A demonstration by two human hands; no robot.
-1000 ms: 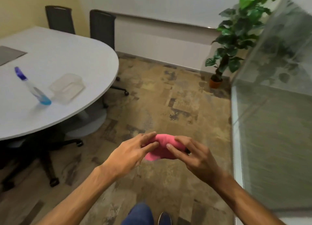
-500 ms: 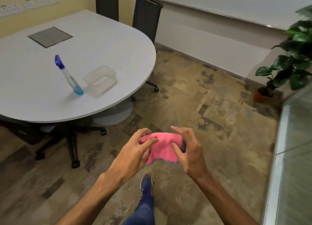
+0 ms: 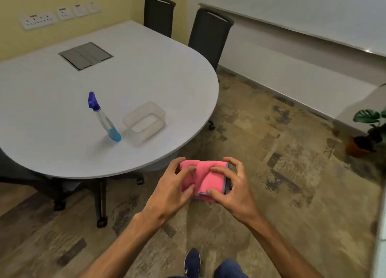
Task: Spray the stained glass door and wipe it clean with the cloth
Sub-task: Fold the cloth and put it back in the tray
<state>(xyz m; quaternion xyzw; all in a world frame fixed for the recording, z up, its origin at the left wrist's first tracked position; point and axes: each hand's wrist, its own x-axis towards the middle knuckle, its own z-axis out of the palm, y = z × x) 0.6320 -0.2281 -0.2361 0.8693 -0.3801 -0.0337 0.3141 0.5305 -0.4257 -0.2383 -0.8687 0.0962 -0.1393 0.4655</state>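
Observation:
A folded pink cloth (image 3: 205, 178) is held between both hands in front of me, above the floor. My left hand (image 3: 170, 192) grips its left side and my right hand (image 3: 234, 191) grips its right side, fingers curled over the top. A clear spray bottle (image 3: 103, 119) with a blue head and blue liquid at its bottom stands on the white table (image 3: 52, 102), well to the left of my hands. Only a thin sliver of the glass door (image 3: 381, 236) shows at the right edge.
A clear plastic container (image 3: 145, 121) sits beside the bottle. Two black chairs (image 3: 208, 34) stand behind the table, and another chair's wheeled base (image 3: 100, 215) is under its near edge. A potted plant (image 3: 368, 131) stands at the right. My shoe (image 3: 192, 263) is below.
The view has swung left away from the glass door, bringing the table and bottle closer to centre. Both hands keep hold of the pink cloth, which is now folded more squarely.

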